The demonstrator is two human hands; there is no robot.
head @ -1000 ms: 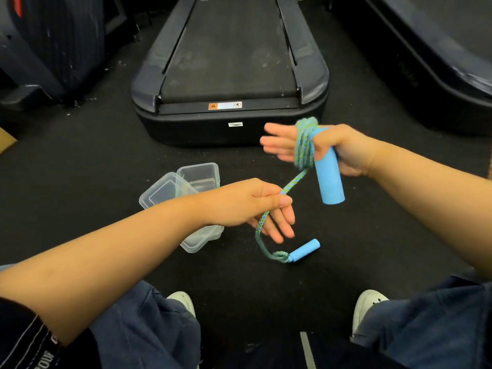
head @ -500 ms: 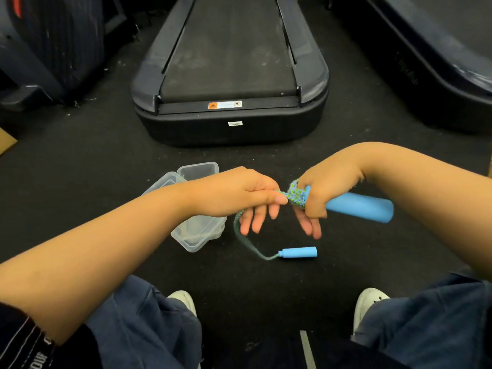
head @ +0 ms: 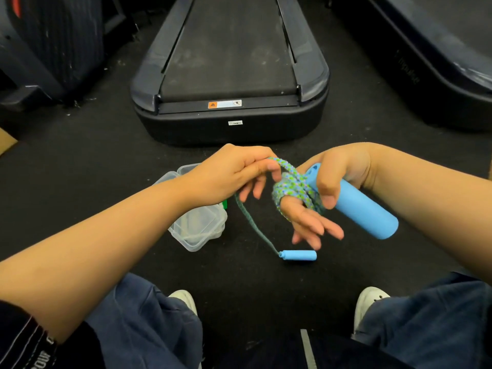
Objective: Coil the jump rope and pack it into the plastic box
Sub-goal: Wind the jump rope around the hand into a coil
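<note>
The jump rope (head: 290,186) is a green-and-blue braided cord with two light blue handles. My right hand (head: 330,182) grips one blue handle (head: 364,211) under the thumb, and several turns of rope are wound around its outstretched fingers. My left hand (head: 234,174) pinches the rope just left of the coil, lifted over it. A short tail (head: 255,227) hangs down to the second handle (head: 298,255), which lies on the floor. The clear plastic box (head: 197,230) sits on the floor under my left forearm, partly hidden, with its lid beside it.
A black treadmill (head: 229,75) stands straight ahead on the dark rubber floor. More dark gym machines flank it at the left (head: 48,43) and right (head: 431,62). My knees in blue jeans and white shoes (head: 370,302) fill the bottom of the view.
My left hand has lifted the rope up and over my right fingers, adding to the coil. My right hand has turned palm-up with fingers spread. The free tail is shorter.
</note>
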